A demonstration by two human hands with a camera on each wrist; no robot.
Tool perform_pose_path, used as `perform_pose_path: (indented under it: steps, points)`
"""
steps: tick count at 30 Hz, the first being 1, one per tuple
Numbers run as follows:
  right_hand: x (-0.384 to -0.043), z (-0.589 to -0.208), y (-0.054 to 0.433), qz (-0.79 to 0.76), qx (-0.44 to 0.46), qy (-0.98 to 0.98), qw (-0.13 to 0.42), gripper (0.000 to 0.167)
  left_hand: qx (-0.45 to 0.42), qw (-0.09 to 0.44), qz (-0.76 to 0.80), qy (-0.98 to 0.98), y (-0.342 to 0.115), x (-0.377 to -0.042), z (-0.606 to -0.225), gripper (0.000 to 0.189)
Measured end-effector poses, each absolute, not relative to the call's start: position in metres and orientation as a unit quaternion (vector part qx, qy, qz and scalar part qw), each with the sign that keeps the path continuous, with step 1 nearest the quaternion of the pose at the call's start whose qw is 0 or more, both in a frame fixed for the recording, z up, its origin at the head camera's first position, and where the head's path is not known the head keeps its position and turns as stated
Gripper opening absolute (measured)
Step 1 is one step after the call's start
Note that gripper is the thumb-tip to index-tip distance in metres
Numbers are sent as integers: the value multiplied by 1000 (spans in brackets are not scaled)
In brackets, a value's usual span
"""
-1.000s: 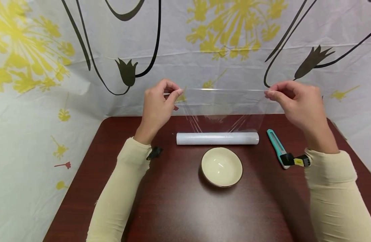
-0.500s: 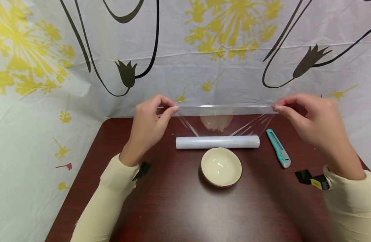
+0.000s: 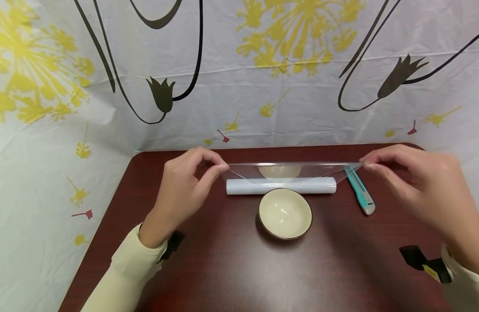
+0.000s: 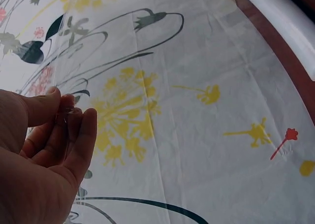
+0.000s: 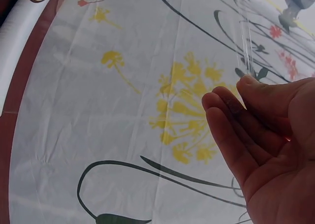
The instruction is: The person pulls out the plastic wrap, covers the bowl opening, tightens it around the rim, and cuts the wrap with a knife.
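Two hands, both mine, pinch opposite corners of clear film (image 3: 278,170): my left hand (image 3: 184,186) left of centre, my right hand (image 3: 426,186) at frame right. The film spans mid-frame, its held edge above the white roll (image 3: 243,186). Cream bowl (image 3: 285,213), just below the roll; teal cutter (image 3: 362,195), right of centre.

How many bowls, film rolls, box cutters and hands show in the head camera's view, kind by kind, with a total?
Bowl: 1
Roll of clear film: 1
Teal box cutter: 1
Hands, left hand and right hand: 2
Total: 5
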State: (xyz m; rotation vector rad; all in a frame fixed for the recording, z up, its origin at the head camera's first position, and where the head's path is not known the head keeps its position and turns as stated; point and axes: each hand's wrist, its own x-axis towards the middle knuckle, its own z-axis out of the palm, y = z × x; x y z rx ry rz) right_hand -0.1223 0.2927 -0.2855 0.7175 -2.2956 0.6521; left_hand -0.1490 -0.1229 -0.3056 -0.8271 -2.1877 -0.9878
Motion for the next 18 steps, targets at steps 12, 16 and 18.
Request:
perform_pose_path:
  steps: [12,16,18]
  points:
    - [-85,-288,284,238,302,-870,309,58,-344,285,-364,-817,-130,-116,-313,22]
    - [-74,-292,283,246,302,-867,310,57,-353,278,-365,-815,-133,-107,-316,23]
    - [-70,-295,283,254,304,-863,314,55,-359,271,-368,-814,-134,-104,-319,19]
